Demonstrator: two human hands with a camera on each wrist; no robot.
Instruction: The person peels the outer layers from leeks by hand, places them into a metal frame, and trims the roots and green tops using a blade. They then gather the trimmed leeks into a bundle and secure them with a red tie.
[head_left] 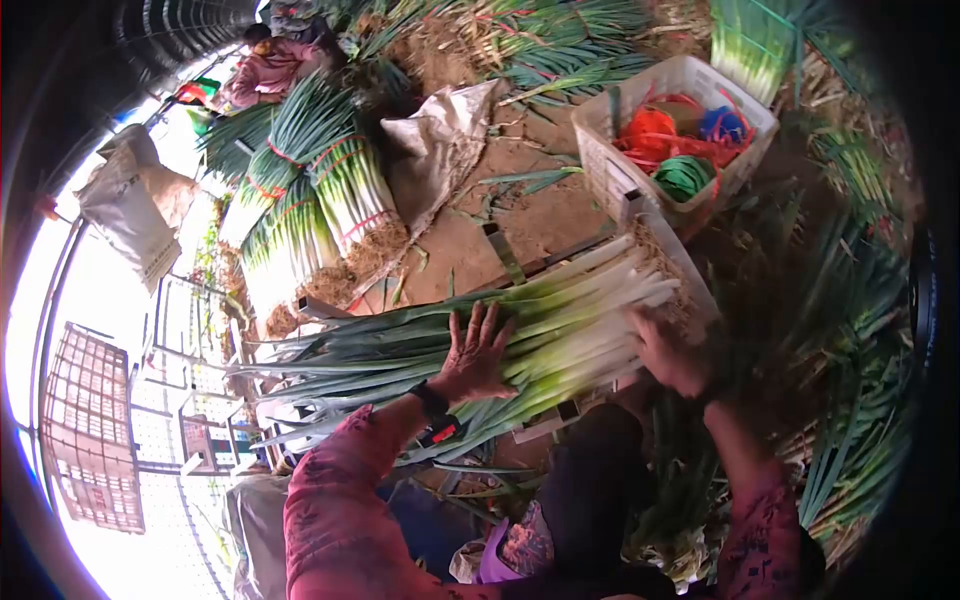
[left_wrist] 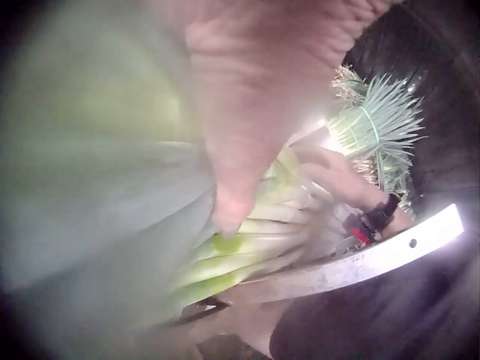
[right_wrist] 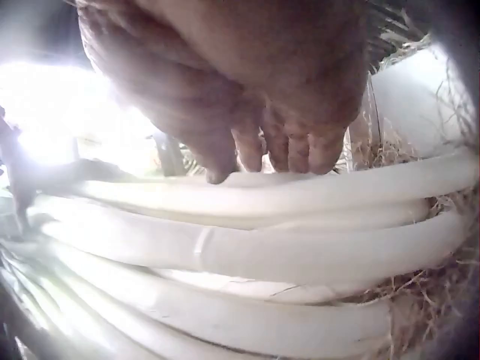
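Note:
A thick layer of leeks (head_left: pixel 560 330) lies across a metal frame, white stems and roots at the right, green leaves at the left. My left hand (head_left: pixel 475 355) rests on the green part, fingers spread; its thumb side (left_wrist: pixel 240 112) looms over the stalks (left_wrist: pixel 247 247) in the left wrist view. Over the white stems is my right hand (head_left: pixel 668 352). In the right wrist view, the fingertips of that hand (right_wrist: pixel 247 90) point down and touch the top of the white stems (right_wrist: pixel 262 251). Its palm is hidden in the head view.
A white crate (head_left: pixel 600 135) beyond the stems holds red, green and blue tape rolls. Tied leek bundles (head_left: pixel 345 190) stand at the back left near a sack (head_left: pixel 440 140). A person (head_left: pixel 275 68) sits farther back. Loose leeks (head_left: pixel 850 400) lie at the right.

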